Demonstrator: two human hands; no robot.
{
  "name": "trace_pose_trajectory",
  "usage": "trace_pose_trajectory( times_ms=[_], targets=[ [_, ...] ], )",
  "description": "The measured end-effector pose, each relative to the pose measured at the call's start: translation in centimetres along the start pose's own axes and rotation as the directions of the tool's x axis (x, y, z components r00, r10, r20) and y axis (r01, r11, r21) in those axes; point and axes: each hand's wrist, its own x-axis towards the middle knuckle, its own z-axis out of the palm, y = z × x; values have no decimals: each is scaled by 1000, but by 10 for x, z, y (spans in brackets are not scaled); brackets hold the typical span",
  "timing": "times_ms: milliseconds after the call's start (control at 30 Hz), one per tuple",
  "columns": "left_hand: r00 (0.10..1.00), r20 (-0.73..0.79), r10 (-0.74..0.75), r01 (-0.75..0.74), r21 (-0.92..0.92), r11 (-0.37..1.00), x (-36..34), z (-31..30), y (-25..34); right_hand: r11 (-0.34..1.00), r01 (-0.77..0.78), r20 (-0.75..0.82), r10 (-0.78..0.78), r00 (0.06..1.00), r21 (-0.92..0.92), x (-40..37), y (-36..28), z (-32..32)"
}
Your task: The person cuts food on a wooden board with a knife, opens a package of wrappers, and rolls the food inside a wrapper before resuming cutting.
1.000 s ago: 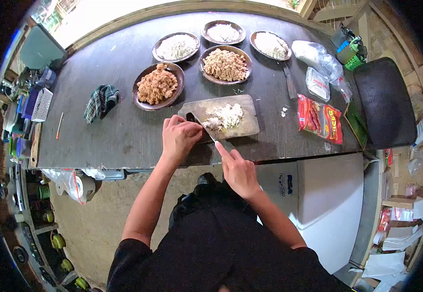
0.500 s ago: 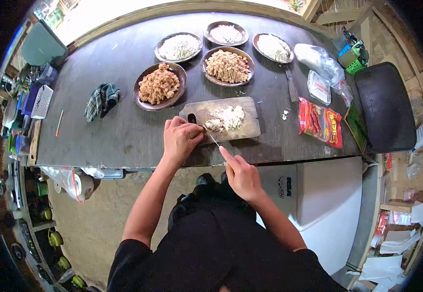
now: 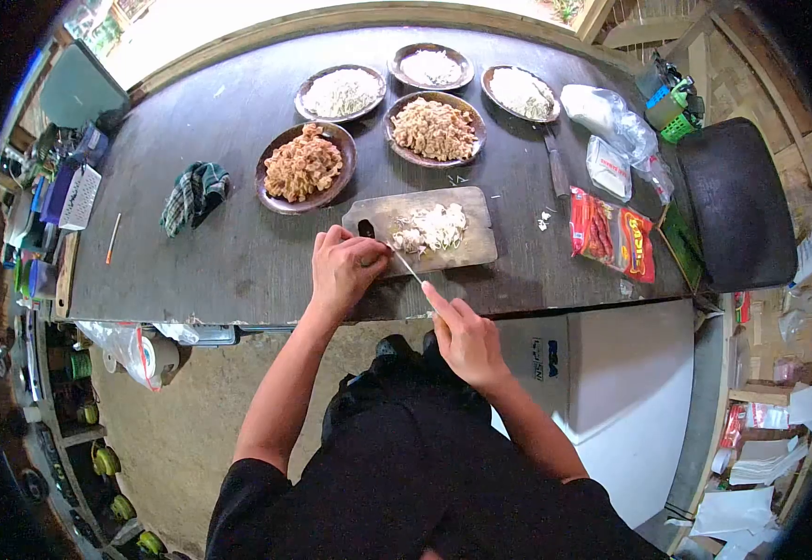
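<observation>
A wooden cutting board (image 3: 476, 245) lies at the table's near edge, carrying a heap of chopped white pieces (image 3: 434, 229). My right hand (image 3: 467, 338) grips a knife (image 3: 408, 267), index finger stretched along it, with the thin blade pointing up and left across the board's near edge. Against the blade's tip, my left hand (image 3: 345, 269) is closed over the board's left near corner. A small dark bit shows at its fingertips, but what it holds is mostly hidden.
Beyond the board stand plates of brown crumbly food (image 3: 303, 166) and white shreds (image 3: 341, 93). To the right lie another knife (image 3: 556, 166), a red sausage packet (image 3: 611, 235) and plastic bags (image 3: 611, 121). A checked cloth (image 3: 196, 198) and a pen (image 3: 113, 238) lie left.
The view has shifted very slightly. Both hands and the knife stay in nearly the same place at the board's near edge.
</observation>
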Motion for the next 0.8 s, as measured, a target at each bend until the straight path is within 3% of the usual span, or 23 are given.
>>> trace_pose_trajectory(
  times_ms=[300,567,800],
  targets=[
    [1000,5,10,-10,21,1000,0,3,-4,996,-35,18,37,999,-81,5,-5,10],
    [995,-38,94,-94,18,995,-2,2,-4,1000,-7,-35,7,999,2,6,1,5],
    [999,-20,47,-47,-19,999,-2,2,-4,1000,3,-5,-3,1000,17,-4,0,2]
  ],
)
